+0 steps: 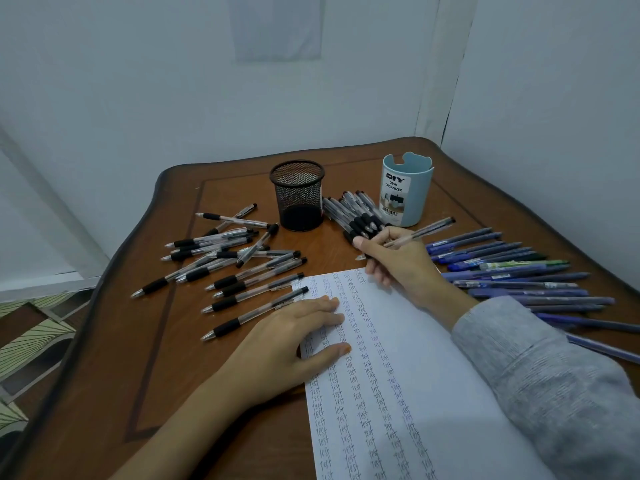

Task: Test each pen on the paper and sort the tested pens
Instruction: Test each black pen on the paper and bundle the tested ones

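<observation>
A white sheet of paper (433, 358) covered with columns of the word "test" lies on the brown table (156, 358). My left hand (287, 337) presses flat on the sheet's left edge. My right hand (394, 261) grips a clear pen with a black grip (422, 232) just above the sheet's top edge, its tip pointing down-left near the paper's corner. Several clear black-grip pens (235, 268) lie scattered to the left. A tighter bunch of the same pens (353, 213) lies behind my right hand.
A black mesh pen cup (299, 195) and a light blue desk organizer cup (407, 190) stand at the back of the table. Several blue pens (519, 275) lie in a row on the right. White walls close in behind and on the right.
</observation>
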`<state>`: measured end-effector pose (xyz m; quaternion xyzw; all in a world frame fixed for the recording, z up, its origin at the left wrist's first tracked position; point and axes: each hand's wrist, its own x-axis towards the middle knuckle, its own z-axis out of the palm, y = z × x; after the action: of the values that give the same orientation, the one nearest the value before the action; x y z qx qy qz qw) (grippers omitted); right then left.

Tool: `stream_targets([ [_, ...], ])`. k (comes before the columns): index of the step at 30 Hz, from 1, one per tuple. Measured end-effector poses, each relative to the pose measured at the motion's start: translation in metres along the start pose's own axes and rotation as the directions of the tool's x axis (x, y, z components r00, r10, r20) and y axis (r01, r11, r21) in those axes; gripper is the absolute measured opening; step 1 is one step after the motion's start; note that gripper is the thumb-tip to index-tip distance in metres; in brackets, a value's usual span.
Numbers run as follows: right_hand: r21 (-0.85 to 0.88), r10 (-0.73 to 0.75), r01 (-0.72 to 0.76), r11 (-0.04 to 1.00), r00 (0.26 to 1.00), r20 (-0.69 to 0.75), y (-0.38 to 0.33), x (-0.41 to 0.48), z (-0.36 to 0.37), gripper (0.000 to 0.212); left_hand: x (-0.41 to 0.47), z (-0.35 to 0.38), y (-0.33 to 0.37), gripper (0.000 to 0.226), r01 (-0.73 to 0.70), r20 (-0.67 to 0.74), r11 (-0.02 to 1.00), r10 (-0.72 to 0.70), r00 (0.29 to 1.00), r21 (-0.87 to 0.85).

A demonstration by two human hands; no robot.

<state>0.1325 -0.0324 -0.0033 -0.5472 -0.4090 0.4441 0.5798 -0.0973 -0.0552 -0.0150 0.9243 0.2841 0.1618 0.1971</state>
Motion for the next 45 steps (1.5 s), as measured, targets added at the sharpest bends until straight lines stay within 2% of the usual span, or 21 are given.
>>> stream_targets([
  [3, -0.026, -0.045, 0.043, 0.999, 0.996, -0.077, 0.0027, -0.0030, 0.0053, 0.037, -0.0001, 0.0004, -0.0001, 0.058, -0.004, -0.002, 1.000, 0.004, 1.000, 0.002],
  [6, -0.163, -0.062, 0.033, 0.986, 0.982, -0.176, 0.0006, -0.0057, 0.0083, 0.051, -0.0001, 0.0004, 0.0003, 0.059, -0.003, -0.005, 1.000, 0.003, 1.000, 0.000],
  [14, -0.326, -0.177, 0.122, 0.938, 0.974, -0.145, 0.0073, -0.0057, 0.0043, 0.042, -0.0002, 0.0003, -0.0002, 0.059, -0.001, -0.007, 1.000, 0.001, 1.000, 0.008],
  [17, -0.336, -0.178, 0.135, 0.932, 0.979, -0.103, 0.0075, -0.0053, 0.0045, 0.036, 0.0000, 0.0002, 0.0003, 0.059, -0.004, -0.012, 1.000, 0.004, 1.000, 0.008],
  [21, -0.331, -0.203, 0.168, 0.928, 0.976, -0.074, 0.0098, -0.0038, 0.0054, 0.044, -0.0001, 0.0004, 0.0009, 0.059, -0.008, -0.015, 1.000, 0.009, 1.000, 0.017],
  [28, -0.334, -0.184, 0.159, 0.929, 0.982, -0.044, 0.0095, -0.0025, 0.0057, 0.046, 0.0001, 0.0001, 0.0008, 0.057, -0.008, -0.015, 1.000, 0.009, 1.000, 0.011],
  [45, -0.325, -0.195, 0.160, 0.932, 0.978, -0.077, 0.0083, -0.0030, 0.0060, 0.044, 0.0001, 0.0022, -0.0011, 0.057, -0.014, -0.022, 1.000, 0.014, 1.000, 0.015],
])
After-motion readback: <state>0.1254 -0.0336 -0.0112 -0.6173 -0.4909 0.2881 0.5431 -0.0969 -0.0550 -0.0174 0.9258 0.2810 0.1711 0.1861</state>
